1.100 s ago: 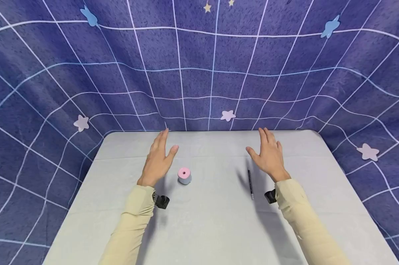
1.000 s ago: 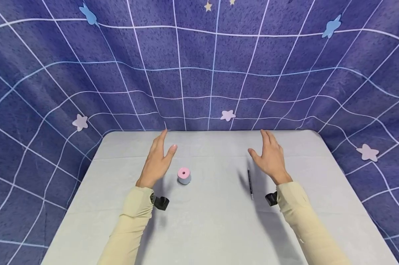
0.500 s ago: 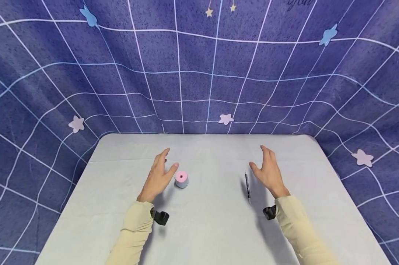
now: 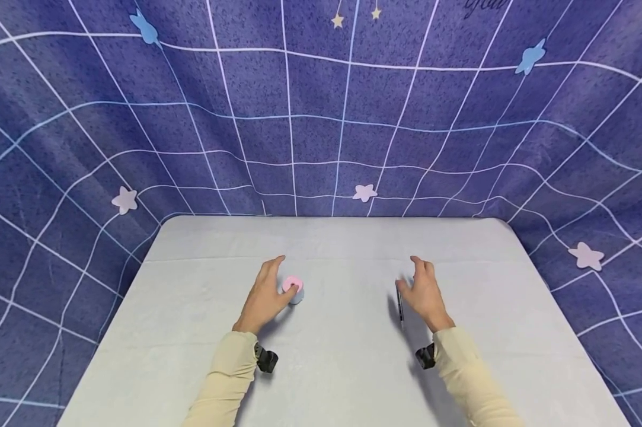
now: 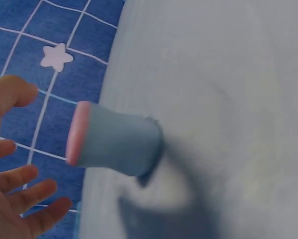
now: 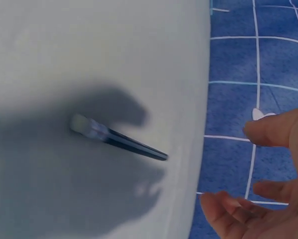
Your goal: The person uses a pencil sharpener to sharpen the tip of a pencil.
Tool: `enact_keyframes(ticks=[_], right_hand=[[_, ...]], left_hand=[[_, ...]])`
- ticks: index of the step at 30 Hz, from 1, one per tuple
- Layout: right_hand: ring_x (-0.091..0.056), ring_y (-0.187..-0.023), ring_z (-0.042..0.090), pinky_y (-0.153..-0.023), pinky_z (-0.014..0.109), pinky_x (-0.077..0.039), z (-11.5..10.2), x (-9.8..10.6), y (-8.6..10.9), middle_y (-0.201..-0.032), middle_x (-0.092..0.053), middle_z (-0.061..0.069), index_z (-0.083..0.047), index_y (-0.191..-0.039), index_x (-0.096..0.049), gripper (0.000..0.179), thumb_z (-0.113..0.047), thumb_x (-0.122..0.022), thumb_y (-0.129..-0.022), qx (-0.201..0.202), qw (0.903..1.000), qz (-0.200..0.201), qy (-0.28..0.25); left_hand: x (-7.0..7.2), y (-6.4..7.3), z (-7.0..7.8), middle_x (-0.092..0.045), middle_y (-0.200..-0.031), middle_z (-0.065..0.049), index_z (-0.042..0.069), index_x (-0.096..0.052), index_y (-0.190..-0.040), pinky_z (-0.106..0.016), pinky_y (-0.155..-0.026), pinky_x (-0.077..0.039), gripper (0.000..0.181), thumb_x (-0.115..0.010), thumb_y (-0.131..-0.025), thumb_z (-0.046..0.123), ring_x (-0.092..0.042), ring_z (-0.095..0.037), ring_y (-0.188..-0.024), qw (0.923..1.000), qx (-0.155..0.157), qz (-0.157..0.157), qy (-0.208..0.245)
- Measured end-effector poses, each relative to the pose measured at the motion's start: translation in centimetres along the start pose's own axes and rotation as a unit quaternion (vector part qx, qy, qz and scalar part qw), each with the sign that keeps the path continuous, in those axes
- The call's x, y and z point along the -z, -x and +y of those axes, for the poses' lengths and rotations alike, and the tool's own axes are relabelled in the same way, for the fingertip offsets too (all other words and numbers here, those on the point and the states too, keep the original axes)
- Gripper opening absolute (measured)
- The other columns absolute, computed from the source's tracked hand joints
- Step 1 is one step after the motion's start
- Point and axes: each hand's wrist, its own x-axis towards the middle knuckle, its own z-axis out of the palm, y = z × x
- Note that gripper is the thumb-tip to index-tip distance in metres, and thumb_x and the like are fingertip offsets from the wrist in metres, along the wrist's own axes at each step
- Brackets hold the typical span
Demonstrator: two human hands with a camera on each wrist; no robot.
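A pencil sharpener [image 4: 296, 298] with a pink top and blue-grey body stands upright left of the table's middle. My left hand [image 4: 264, 301] hovers by it, thumb overlapping the pink top in the head view. In the left wrist view the fingers [image 5: 32, 196] are spread apart from the sharpener [image 5: 121, 142]. On the right lies a dark pencil [image 6: 134, 145] with a silver ferrule and whitish eraser. Over its far end hangs my right hand [image 4: 424, 298], fingers loosely bent and thumb apart, holding nothing. The thumb hides part of the pencil [image 4: 400, 308] in the head view.
A pale cloth covers the table [image 4: 342, 367]. Behind and beside it hangs a blue-purple curtain [image 4: 321, 142] with grid lines and stars. Each wrist carries a small black camera, such as the left camera [image 4: 267, 360].
Both hands have come down and back from the table's far edge, the left towards the sharpener, the right towards the pencil. The view has tilted slightly. Sharpener and pencil stay in place.
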Motion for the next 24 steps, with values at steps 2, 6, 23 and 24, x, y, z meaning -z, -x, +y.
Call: enact_keyframes(ticks=[2, 6, 23, 24], right_hand=[[-0.056, -0.1, 0.043, -0.084, 0.053, -0.048, 0.1, -0.5, 0.2, -0.134, -0.034, 0.033, 0.005, -0.141, -0.031, 0.065, -0.017, -0.062, -0.088, -0.006, 0.9999, -0.008, 0.008], [-0.059, -0.092, 0.039, -0.078, 0.051, -0.05, 0.1, -1.5, 0.6, -0.131, -0.037, 0.032, 0.005, -0.138, -0.035, 0.063, -0.018, -0.063, -0.087, -0.019, 0.9994, -0.021, 0.02], [-0.056, -0.07, 0.035, -0.064, 0.049, -0.048, 1.2, -3.6, 2.0, -0.11, -0.046, 0.028, 0.005, -0.117, -0.046, 0.05, -0.009, -0.063, -0.072, -0.102, 0.9926, -0.022, 0.062], [-0.055, -0.069, 0.035, -0.063, 0.049, -0.048, 1.3, -3.7, 2.1, -0.107, -0.047, 0.027, 0.005, -0.115, -0.046, 0.049, -0.008, -0.061, -0.07, -0.104, 0.9921, -0.021, 0.067]], left_hand=[[-0.6, 0.0, -0.4, -0.041, -0.14, -0.021, 0.004, -0.032, -0.144, -0.051, -0.106, -0.036, 0.078, -0.072, -0.08, 0.022, -0.042, -0.037, -0.13, 0.9998, 0.011, -0.002, 0.016], [-1.8, 0.3, -1.1, -0.043, -0.138, -0.023, 0.001, -0.032, -0.142, -0.051, -0.102, -0.04, 0.08, -0.075, -0.077, 0.016, -0.047, -0.038, -0.125, 0.9983, 0.036, -0.006, 0.046], [-4.5, 0.5, -2.5, -0.057, -0.119, -0.024, -0.004, -0.046, -0.126, -0.05, -0.095, -0.044, 0.062, -0.077, -0.072, 0.008, -0.057, -0.037, -0.111, 0.9964, 0.034, 0.051, 0.058], [-4.6, 0.5, -2.6, -0.057, -0.117, -0.024, -0.004, -0.048, -0.124, -0.05, -0.095, -0.045, 0.06, -0.077, -0.072, 0.007, -0.057, -0.037, -0.11, 0.9962, 0.033, 0.057, 0.057]])
